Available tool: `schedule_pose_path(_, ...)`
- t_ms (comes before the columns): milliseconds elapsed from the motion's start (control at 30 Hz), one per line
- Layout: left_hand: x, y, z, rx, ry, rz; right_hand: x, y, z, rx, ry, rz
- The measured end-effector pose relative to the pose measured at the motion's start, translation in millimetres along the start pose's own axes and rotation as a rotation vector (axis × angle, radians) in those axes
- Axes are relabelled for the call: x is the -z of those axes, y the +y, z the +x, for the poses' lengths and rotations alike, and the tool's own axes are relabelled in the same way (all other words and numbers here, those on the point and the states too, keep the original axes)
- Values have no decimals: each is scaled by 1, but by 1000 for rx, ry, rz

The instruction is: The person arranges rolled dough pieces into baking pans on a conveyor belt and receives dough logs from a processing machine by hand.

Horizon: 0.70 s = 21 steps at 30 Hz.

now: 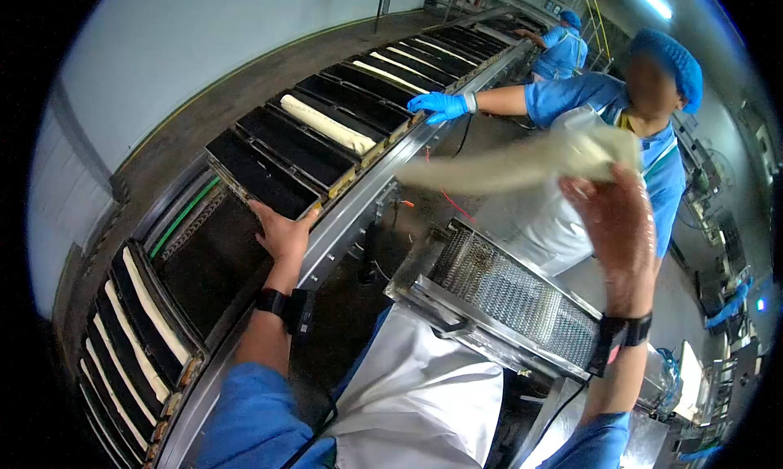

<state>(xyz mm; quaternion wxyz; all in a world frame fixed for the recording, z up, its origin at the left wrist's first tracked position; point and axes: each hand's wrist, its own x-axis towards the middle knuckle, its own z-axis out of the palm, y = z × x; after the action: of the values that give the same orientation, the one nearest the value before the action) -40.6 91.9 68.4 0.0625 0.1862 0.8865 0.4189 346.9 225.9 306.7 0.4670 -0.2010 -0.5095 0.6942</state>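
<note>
My left hand (pixel 281 231) rests with spread fingers on the near end of a black baking pan (pixel 263 177) on the conveyor. Raised at the right, my right hand (pixel 612 216) holds one end of a long pale dough strip (pixel 522 161). That strip is blurred by motion and stretches leftward through the air, in front of a co-worker's apron. Another dough roll (pixel 326 125) lies in a pan beyond my left hand. Several pans at the lower left hold long dough strips (pixel 139 338).
A co-worker (pixel 603 94) in blue faces the line, one gloved hand (pixel 440 105) at the pans. Another person (pixel 563 49) stands farther back. The conveyor rail (pixel 359 204) runs diagonally. A metal mesh belt (pixel 518 298) stands before my apron.
</note>
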Motion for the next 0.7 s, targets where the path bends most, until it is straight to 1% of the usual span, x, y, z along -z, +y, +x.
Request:
schedule_pose_path(33,-1,1,0,73,-10,-22,-15,13,7,-67,-93,88)
schedule_pose_path(100,4,4,-2,64,-6,15,-48,34,9,-29,-231,82)
schedule_pose_path(133,6,5,-3,53,-1,48,-47,42,6,-29,-306,17)
schedule_pose_path(167,6,4,-4,55,1,53,-48,47,1,-94,-286,-23)
schedule_pose_path(233,7,5,-5,0,63,82,-27,66,-12,-107,-300,-144)
schedule_pose_path(267,7,6,-4,-3,64,83,-19,69,-24,-191,-222,-216)
schedule_pose_path(333,5,8,-5,-4,90,44,19,82,-49,-256,-175,-197)
schedule_pose_path(400,7,8,-7,-18,89,27,62,93,-86,-323,-5,-331)
schedule_pose_path(433,3,8,-6,-35,85,9,95,103,-109,-330,64,-380)
schedule_pose_path(467,-3,3,-2,-65,92,-3,128,113,-134,-336,150,-508)
schedule_pose_path(500,-9,-5,6,-98,86,-25,152,118,-162,-321,298,-547)
schedule_pose_path(533,-15,-13,13,-132,78,-48,185,127,-193,-292,396,-705)
schedule_pose_path(567,-21,-20,21,-146,57,-40,204,128,-224,-328,541,-887)
schedule_pose_path(600,-26,-27,28,-160,35,-33,227,126,-257,-349,577,-1280)
schedule_pose_path(633,-24,-20,24,-170,17,-11,246,129,-290,-392,652,-1518)
schedule_pose_path(667,-22,-14,20,-182,-2,10,267,132,-324,-450,749,-1500)
schedule_pose_path(700,-14,-6,13,-154,-3,103,279,135,-350,-508,833,-1484)
